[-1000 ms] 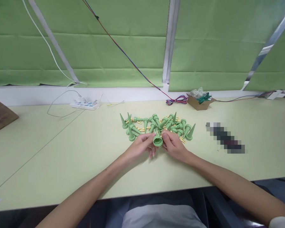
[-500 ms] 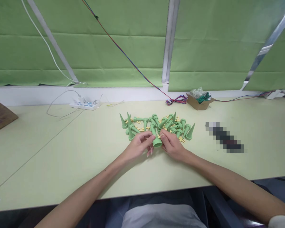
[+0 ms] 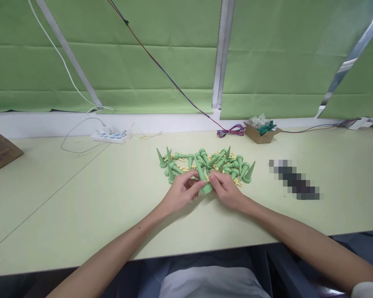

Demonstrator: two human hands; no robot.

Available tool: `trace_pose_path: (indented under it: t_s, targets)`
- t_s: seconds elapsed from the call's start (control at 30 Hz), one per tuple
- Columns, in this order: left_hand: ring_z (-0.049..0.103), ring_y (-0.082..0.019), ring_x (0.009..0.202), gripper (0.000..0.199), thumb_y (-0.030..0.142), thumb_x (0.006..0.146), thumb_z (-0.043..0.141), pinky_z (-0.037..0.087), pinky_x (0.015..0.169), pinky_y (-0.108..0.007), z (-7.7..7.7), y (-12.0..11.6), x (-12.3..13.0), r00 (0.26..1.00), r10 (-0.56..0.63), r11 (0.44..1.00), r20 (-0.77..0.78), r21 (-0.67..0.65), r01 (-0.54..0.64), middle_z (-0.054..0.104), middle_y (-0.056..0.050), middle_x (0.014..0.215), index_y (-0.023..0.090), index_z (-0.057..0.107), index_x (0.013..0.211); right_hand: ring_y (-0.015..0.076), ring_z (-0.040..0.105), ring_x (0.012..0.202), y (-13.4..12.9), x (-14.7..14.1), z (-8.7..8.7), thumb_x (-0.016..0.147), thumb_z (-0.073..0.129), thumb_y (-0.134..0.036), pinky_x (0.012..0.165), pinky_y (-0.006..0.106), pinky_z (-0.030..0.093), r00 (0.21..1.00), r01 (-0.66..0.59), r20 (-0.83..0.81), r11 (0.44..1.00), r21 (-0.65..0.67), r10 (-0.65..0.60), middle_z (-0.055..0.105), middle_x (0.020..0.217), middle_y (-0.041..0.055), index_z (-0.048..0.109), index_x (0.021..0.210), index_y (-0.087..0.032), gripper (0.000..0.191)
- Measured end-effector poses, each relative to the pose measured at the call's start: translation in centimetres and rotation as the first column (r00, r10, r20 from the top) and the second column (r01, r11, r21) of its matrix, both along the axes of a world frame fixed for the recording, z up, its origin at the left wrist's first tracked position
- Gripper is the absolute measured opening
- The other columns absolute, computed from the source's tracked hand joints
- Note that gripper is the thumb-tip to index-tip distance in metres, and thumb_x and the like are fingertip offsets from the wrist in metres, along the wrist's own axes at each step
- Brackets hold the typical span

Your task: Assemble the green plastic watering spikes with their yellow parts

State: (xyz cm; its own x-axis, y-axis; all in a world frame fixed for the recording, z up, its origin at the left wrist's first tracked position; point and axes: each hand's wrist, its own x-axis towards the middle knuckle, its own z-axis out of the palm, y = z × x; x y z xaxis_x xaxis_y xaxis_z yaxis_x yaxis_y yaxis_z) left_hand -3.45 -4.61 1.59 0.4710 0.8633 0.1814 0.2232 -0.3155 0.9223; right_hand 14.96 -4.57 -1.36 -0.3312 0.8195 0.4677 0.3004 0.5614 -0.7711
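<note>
A green cone-shaped piece (image 3: 202, 177) is tilted between my hands, its wide round end low and its tip up and left. My left hand (image 3: 184, 189) grips it from the left with thumb and fingers. On the other side my right hand (image 3: 226, 188) pinches a small yellow piece (image 3: 208, 178) against the cone's side; the fingers hide most of it. Just beyond both hands lies a pile of green cones (image 3: 219, 162), some upright and some on their sides, with small yellow pieces (image 3: 238, 182) mixed in.
A cardboard box (image 3: 260, 135) with plastic wrap stands behind the pile, beside coiled wires (image 3: 231, 130). The white power strip (image 3: 110, 137) sits at the back left. A brown object (image 3: 1, 151) is at the far left. A blurred dark object (image 3: 295, 181) lies to the right.
The held cone has tipped: its open round end faced me before and now points more downward, with its tip farther left. My left hand has shifted slightly; the pile looks unchanged.
</note>
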Motion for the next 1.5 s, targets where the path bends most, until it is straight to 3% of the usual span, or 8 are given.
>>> trace_pose_path:
  t_s: [0.27,0.43,0.57,0.7,0.77,0.93,1.2,1.5]
  targets:
    - [0.048,-0.011,0.060,0.031,0.038,0.090,0.058,0.037,0.054,-0.023,-0.5,0.2,-0.1,0.995,0.068,0.963,-0.079,0.265,-0.045,0.043,0.002,0.068,0.018,0.045,0.071,0.0114,0.033,0.050,0.0,0.0,0.2,0.103,0.032,-0.042,0.053,0.028,0.028,1.000,0.017,0.000,1.000,0.003,-0.017,0.036,0.053,-0.0044,0.034,0.064,-0.021,0.045]
    - [0.045,-0.012,0.066,0.027,0.030,0.092,0.057,0.038,0.057,-0.023,-0.9,0.4,-0.1,0.992,0.071,0.873,-0.101,0.488,-0.012,0.046,0.000,0.069,0.017,0.049,0.069,0.0104,0.031,0.047,0.1,-0.2,0.2,0.103,0.033,-0.041,0.051,0.028,0.025,0.999,0.043,-0.002,0.999,-0.029,-0.043,0.033,0.049,-0.0048,0.033,0.058,-0.021,0.049]
    - [0.049,-0.011,0.067,0.020,0.023,0.091,0.060,0.040,0.058,-0.022,-1.5,0.5,-0.1,0.994,0.082,0.754,-0.075,0.657,-0.013,0.055,-0.002,0.077,0.016,0.053,0.073,0.0100,0.030,0.045,0.3,-0.3,0.3,0.102,0.033,-0.042,0.050,0.029,0.023,0.997,0.079,0.002,0.996,-0.051,-0.079,0.032,0.046,-0.0045,0.031,0.054,-0.021,0.052]
    - [0.059,-0.013,0.080,0.010,0.018,0.091,0.059,0.044,0.063,-0.022,-2.0,0.6,-0.3,0.991,0.081,0.689,-0.103,0.724,0.019,0.063,-0.006,0.093,0.017,0.057,0.081,0.0099,0.030,0.044,0.3,-0.3,0.4,0.100,0.033,-0.042,0.049,0.029,0.023,0.996,0.092,0.010,0.993,-0.072,-0.091,0.033,0.044,-0.0042,0.031,0.052,-0.021,0.053]
    - [0.060,-0.014,0.079,0.007,0.018,0.091,0.060,0.046,0.065,-0.023,-2.1,0.6,-0.2,0.991,0.094,0.679,-0.099,0.734,0.009,0.064,-0.006,0.090,0.017,0.058,0.084,0.0098,0.030,0.044,0.3,-0.4,0.5,0.100,0.033,-0.043,0.048,0.029,0.024,0.995,0.096,0.006,0.991,-0.089,-0.096,0.033,0.044,-0.0040,0.031,0.051,-0.021,0.054]
    - [0.055,-0.009,0.057,0.011,0.021,0.091,0.059,0.045,0.055,-0.021,-2.0,0.2,0.2,0.989,0.135,0.765,-0.055,0.640,-0.069,0.064,-0.002,0.077,0.017,0.060,0.101,0.0097,0.030,0.043,0.3,-0.6,0.0,0.100,0.034,-0.048,0.047,0.027,0.025,0.995,0.086,-0.046,0.988,-0.132,-0.093,0.033,0.044,-0.0045,0.030,0.054,-0.022,0.054]
    - [0.056,-0.010,0.052,0.017,0.028,0.092,0.056,0.047,0.056,-0.022,-1.1,-0.1,0.5,0.993,0.116,0.942,-0.020,0.320,-0.104,0.059,0.002,0.061,0.015,0.060,0.104,0.0092,0.032,0.044,0.1,-0.5,0.0,0.101,0.036,-0.050,0.046,0.025,0.026,0.990,0.032,-0.125,0.976,-0.213,-0.060,0.033,0.049,-0.0054,0.036,0.060,-0.021,0.050]
    - [0.051,-0.010,0.041,0.019,0.034,0.093,0.055,0.043,0.046,-0.021,-0.8,-0.3,0.7,0.993,0.071,0.989,0.089,0.123,-0.082,0.055,0.005,0.049,0.017,0.058,0.102,0.0101,0.033,0.046,0.1,-0.5,-0.1,0.102,0.036,-0.046,0.047,0.025,0.028,0.986,-0.003,-0.161,0.977,-0.213,-0.032,0.032,0.050,-0.0056,0.038,0.062,-0.021,0.047]
